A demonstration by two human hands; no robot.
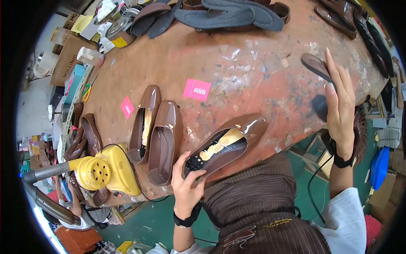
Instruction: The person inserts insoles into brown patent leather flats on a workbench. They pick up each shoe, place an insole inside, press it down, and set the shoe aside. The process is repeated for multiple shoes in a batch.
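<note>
Thumb and fingers of my left hand (186, 186) pinch the heel of a glossy brown flat shoe (249, 129) at the table's near edge. Its toe points up and to the right, and a gold-marked lining shows inside. At the right, my right hand (341, 101) has its fingers stretched and a brown insole (314, 63) between thumb and fingers. A dark rounded piece (320, 106) is beside that thumb. Left of the held shoe lies a pair of like shoes: one (145, 122) shows gold lining, the other (165, 142) a plain brown insole.
On the worn table (241, 80) are a pink card (197, 89) and a smaller one (127, 107). A yellow machine (108, 169) with a grey pipe stands left. Dark insoles (230, 15) lie along the far side. Scissors (87, 89) and a mug (90, 56) are far left.
</note>
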